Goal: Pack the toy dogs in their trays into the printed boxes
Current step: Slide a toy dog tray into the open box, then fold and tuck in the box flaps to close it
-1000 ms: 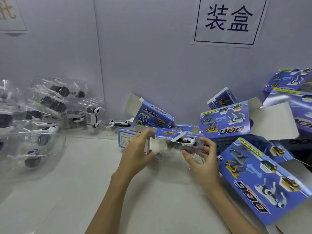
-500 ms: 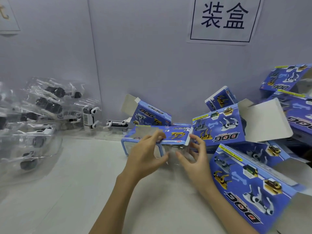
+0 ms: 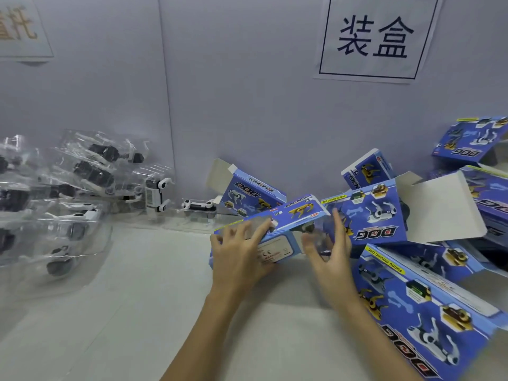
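The left hand grips the blue printed cardboard box just above the pale surface, steadying it so its open end faces the right hand, whose spread fingers push the clear plastic tray inside.

Two bare forearms enter from the lower edge, each ending in a bare hand: the left hand and the right hand. No sleeve, cuff or glove covers either arm as far as the frame shows. Neither wrist carries a watch, strap or bracelet, and no ring shows on the visible fingers. The forearms are slender and smooth, without visible marks. Fingernails are short where they can be made out; motion blur softens the right hand's fingers
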Demonstrator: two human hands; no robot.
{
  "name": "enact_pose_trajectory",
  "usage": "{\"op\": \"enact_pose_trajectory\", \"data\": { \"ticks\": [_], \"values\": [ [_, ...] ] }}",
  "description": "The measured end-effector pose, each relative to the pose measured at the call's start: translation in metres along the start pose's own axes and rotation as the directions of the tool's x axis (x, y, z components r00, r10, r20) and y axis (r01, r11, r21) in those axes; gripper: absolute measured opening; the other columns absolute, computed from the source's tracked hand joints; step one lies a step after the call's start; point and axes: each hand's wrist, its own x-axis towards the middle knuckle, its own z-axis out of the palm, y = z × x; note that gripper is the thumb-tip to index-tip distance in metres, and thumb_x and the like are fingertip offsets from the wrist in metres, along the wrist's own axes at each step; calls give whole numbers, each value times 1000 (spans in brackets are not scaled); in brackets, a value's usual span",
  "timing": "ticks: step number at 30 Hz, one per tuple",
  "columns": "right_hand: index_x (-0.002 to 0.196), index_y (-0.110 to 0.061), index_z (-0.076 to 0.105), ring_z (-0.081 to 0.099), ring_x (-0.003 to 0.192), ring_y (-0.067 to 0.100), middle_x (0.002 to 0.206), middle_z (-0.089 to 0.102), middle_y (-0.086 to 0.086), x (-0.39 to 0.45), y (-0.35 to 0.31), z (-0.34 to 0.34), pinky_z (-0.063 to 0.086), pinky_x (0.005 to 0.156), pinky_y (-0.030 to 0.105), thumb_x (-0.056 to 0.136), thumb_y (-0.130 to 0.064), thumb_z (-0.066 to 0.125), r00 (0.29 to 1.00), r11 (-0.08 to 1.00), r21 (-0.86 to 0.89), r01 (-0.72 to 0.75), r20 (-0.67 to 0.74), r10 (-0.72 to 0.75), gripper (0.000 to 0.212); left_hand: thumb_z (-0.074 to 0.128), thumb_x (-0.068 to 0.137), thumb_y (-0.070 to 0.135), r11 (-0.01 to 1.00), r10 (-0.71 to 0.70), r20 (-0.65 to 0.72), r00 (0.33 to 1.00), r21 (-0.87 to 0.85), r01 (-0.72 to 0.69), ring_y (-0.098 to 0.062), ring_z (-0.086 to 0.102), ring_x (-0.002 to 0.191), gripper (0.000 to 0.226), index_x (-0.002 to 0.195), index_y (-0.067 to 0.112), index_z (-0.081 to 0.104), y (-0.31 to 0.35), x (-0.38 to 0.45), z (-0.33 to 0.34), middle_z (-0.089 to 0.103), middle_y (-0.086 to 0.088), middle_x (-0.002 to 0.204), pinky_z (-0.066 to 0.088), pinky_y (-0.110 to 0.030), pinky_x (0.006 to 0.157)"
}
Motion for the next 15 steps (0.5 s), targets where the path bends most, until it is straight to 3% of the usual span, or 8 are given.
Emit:
{"op": "enact_pose_trajectory", "data": {
  "ticks": [3, 5, 7, 9, 11, 13, 15],
  "values": [
    [164, -33, 19, 48, 137, 17, 163, 25, 8, -4, -6, 17, 39, 104, 28, 56, -77, 73, 991, 989, -128, -77, -114, 62, 129, 78, 61, 75, 999, 8, -24, 1000, 54, -7, -30, 64, 84, 81, 132, 39, 68, 25, -2, -2, 68, 0, 102, 47, -42, 72],
    [163, -30, 22, 44, 126, 1, 161, 27, 7, -2, -8, 22, 40, 101, 32, 52, -78, 78, 987, 984, -153, -91, -148, 68, 134, 60, 71, 75, 999, -11, -8, 1000, 52, 11, -29, 64, 87, 75, 135, 37, 67, 41, -6, -3, 68, -2, 102, 48, -41, 73],
    [159, -27, 27, 39, 112, -11, 157, 31, 5, 6, -4, 20, 38, 103, 29, 63, -61, 91, 984, 987, -139, -83, -168, 59, 121, 53, 75, 73, 996, -66, 15, 998, -57, 66, -29, 62, 90, 69, 131, 36, 69, 51, -5, -7, 68, -1, 103, 47, -40, 76],
    [155, -27, 33, 47, 124, 6, 151, 42, 6, 18, 5, 9, 42, 112, 38, 75, -39, 93, 986, 992, -97, -83, -152, 68, 101, 55, 82, 69, 945, -143, 14, 990, -295, 141, -27, 60, 88, 51, 114, 37, 76, 48, 1, -11, 71, 5, 100, 48, -39, 79],
    [149, -33, 40, 58, 127, 24, 139, 59, 3, 30, 12, -6, 48, 108, 46, 78, -28, 86, 994, 996, 34, -78, -80, 81, 85, 63, 90, 57, 824, -196, 70, 978, -529, 203, -23, 62, 86, 32, 102, 32, 79, 35, 10, -14, 73, 8, 96, 51, -42, 84],
    [138, -43, 50, 66, 116, 30, 121, 68, 2, 38, 15, -19, 54, 99, 47, 75, -19, 80, 995, 972, 214, -96, 44, 89, 73, 72, 94, 45, 698, -274, 128, 953, -656, 289, -17, 61, 99, 21, 108, 31, 78, 20, 15, -13, 71, 10, 106, 49, -42, 94],
    [131, -49, 57, 67, 106, 30, 110, 65, 7, 40, 15, -26, 56, 91, 44, 73, -15, 75, 993, 942, 328, -73, 107, 39, 70, 72, 92, 53, 597, -306, 295, 905, -681, 424, -11, 56, 117, 41, 130, 38, 65, 9, 17, -12, 63, 13, 124, 46, -35, 103]
  ]
}}
